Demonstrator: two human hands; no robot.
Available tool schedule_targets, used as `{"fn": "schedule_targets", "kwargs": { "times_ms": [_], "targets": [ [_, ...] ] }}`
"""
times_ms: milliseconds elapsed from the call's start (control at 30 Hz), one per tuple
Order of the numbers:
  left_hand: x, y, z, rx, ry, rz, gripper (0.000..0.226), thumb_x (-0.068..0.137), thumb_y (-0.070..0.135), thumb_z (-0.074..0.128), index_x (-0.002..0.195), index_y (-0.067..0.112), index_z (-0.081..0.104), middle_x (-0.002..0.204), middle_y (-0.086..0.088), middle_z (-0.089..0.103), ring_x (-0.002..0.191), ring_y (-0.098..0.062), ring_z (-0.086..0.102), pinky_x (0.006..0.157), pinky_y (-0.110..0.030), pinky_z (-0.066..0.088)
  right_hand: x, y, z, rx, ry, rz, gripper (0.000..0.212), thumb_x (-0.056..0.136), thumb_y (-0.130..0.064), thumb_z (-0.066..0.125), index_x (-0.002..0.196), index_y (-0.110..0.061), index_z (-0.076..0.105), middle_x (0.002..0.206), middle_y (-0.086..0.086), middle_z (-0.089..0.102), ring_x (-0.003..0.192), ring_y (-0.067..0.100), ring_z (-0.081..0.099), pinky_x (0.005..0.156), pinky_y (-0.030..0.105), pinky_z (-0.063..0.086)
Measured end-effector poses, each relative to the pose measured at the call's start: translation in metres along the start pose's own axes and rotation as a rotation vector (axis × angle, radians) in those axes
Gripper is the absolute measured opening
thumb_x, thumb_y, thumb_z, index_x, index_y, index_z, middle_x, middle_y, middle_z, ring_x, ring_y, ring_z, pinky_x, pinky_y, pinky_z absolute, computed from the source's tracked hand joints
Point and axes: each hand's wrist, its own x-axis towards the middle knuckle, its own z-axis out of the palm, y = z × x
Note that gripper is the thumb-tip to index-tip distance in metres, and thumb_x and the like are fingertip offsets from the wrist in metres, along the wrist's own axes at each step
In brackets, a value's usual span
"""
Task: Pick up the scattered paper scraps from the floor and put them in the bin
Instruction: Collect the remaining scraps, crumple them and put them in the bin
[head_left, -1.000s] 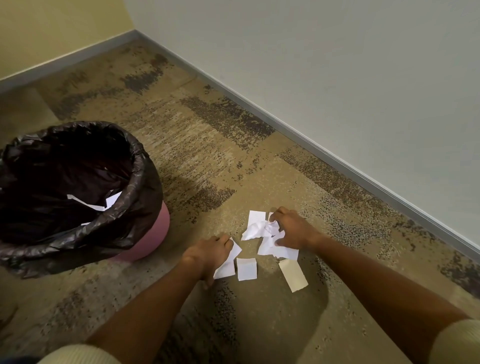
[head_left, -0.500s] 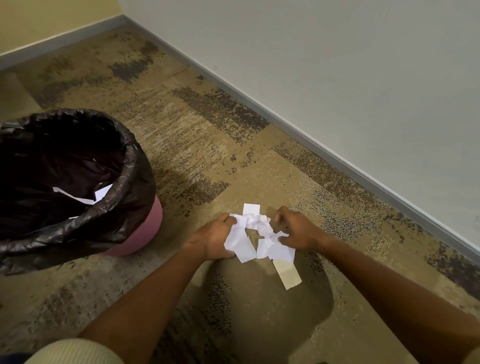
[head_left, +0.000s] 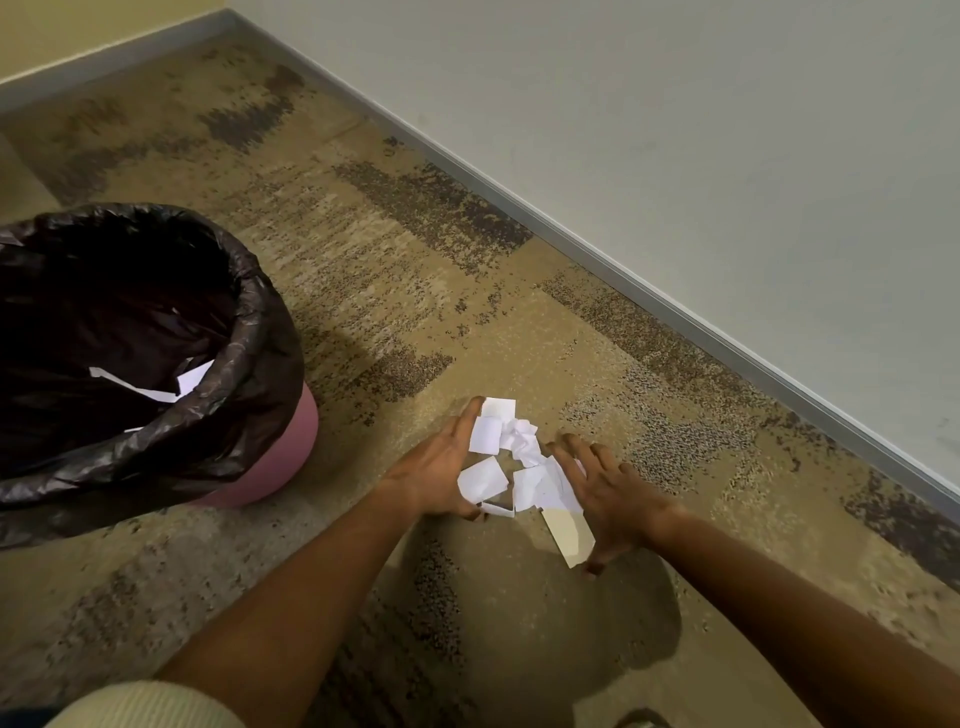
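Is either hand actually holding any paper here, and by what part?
Nothing is held. The left hand and right hand are open, flanking the paper scraps on the carpet.

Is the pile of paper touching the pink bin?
Apart. The head view shows bare carpet between the paper pile and the pink bin.

Head view: looks forward-down, near, at carpet floor (head_left: 519, 322), wall corner.

You see white paper scraps (head_left: 485, 478) on mottled tan-brown carpet (head_left: 415, 260), beside a pink bin (head_left: 291, 457) lined with black (head_left: 249, 358).
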Motion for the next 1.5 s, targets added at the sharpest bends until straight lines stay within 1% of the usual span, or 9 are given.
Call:
{"fn": "schedule_targets", "kwargs": {
  "times_ms": [167, 300, 500, 733, 867, 1033, 1167, 1300, 1500],
  "targets": [
    [-0.001, -0.004, 0.008, 0.035, 0.0, -0.013, 0.156, 0.048, 0.049, 0.097, 0.154, 0.033, -0.017, 0.163, -0.002, 0.013, 0.141, -0.034, 0.042, 0.103, -0.051, 0.049, -0.006, -0.006, -0.003, 0.024, 0.115, -0.011, 0.15, 0.056, -0.078, 0.076, 0.159, -0.015, -0.012, 0.168, 0.013, 0.004, 0.148, 0.042, 0.019, 0.115, 0.057, 0.033],
    [0.001, -0.006, 0.016, 0.068, 0.0, -0.055, 0.162, 0.046, 0.056, 0.096, 0.154, 0.029, -0.022, 0.166, -0.001, -0.008, 0.142, -0.038, 0.041, 0.103, -0.052, 0.049, -0.001, -0.004, -0.003, 0.174, 0.201, -0.023, 0.143, 0.06, -0.07, 0.081, 0.16, -0.01, -0.003, 0.165, 0.01, 0.015, 0.145, 0.035, 0.023, 0.118, 0.049, 0.034],
    [0.007, -0.008, 0.022, 0.024, 0.065, -0.082, 0.164, 0.04, 0.056, 0.097, 0.156, 0.028, -0.016, 0.162, -0.009, -0.015, 0.131, -0.041, 0.051, 0.097, -0.048, 0.054, 0.006, -0.01, -0.012, 0.325, 0.266, -0.047, 0.132, 0.065, -0.053, 0.087, 0.159, -0.01, 0.005, 0.164, 0.006, 0.018, 0.145, 0.026, 0.018, 0.12, 0.037, 0.019],
    [0.019, -0.008, 0.016, -0.161, 0.129, -0.098, 0.142, 0.04, 0.057, 0.084, 0.155, 0.034, 0.003, 0.16, -0.001, 0.019, 0.138, -0.031, 0.045, 0.096, -0.053, 0.053, 0.02, -0.011, -0.016, 0.457, 0.223, 0.026, 0.129, 0.057, -0.058, 0.081, 0.157, -0.021, 0.008, 0.159, 0.002, 0.025, 0.144, 0.03, 0.026, 0.116, 0.053, 0.033],
    [0.021, -0.009, 0.017, -0.14, 0.131, -0.104, 0.119, 0.053, 0.049, 0.082, 0.152, 0.028, 0.021, 0.146, 0.0, 0.041, 0.128, -0.027, 0.051, 0.097, -0.047, 0.052, 0.023, -0.013, -0.021, 0.482, 0.24, 0.032, 0.128, 0.06, -0.044, 0.09, 0.156, -0.02, 0.011, 0.157, 0.002, 0.023, 0.142, 0.031, 0.027, 0.115, 0.054, 0.035],
    [0.022, -0.01, 0.019, -0.137, 0.144, -0.113, 0.099, 0.056, 0.046, 0.09, 0.137, 0.026, 0.036, 0.134, 0.001, 0.045, 0.117, -0.025, 0.056, 0.091, -0.04, 0.052, 0.032, -0.01, -0.029, 0.527, 0.196, 0.037, 0.146, 0.046, -0.044, 0.099, 0.156, -0.024, 0.005, 0.157, 0.003, 0.017, 0.144, 0.037, 0.025, 0.114, 0.057, 0.035],
    [0.018, -0.007, 0.017, -0.169, 0.088, -0.129, 0.129, 0.038, 0.062, 0.092, 0.143, 0.023, 0.028, 0.138, 0.001, 0.038, 0.123, -0.02, 0.049, 0.097, -0.043, 0.051, 0.044, -0.004, -0.046, 0.507, 0.146, 0.011, 0.156, 0.041, -0.053, 0.098, 0.158, -0.022, -0.001, 0.156, 0.007, 0.017, 0.145, 0.036, 0.02, 0.118, 0.058, 0.028],
    [0.02, -0.003, 0.023, -0.212, 0.109, -0.173, 0.161, 0.024, 0.076, 0.087, 0.155, 0.024, 0.009, 0.149, -0.002, 0.03, 0.136, -0.027, 0.043, 0.102, -0.053, 0.049, 0.057, -0.005, -0.067, 0.452, 0.214, 0.039, 0.148, 0.043, -0.059, 0.095, 0.157, -0.028, 0.005, 0.155, 0.006, 0.022, 0.139, 0.039, 0.026, 0.107, 0.064, 0.038],
    [0.025, 0.007, 0.03, -0.332, 0.203, -0.287, 0.145, 0.031, 0.065, 0.09, 0.15, 0.02, 0.02, 0.14, -0.002, 0.038, 0.13, -0.027, 0.046, 0.101, -0.052, 0.049, 0.096, -0.008, -0.085, 0.452, 0.261, -0.109, 0.119, 0.048, -0.056, 0.078, 0.149, -0.052, 0.014, 0.159, 0.003, 0.025, 0.146, 0.036, 0.024, 0.112, 0.064, 0.029]
  ]
}}
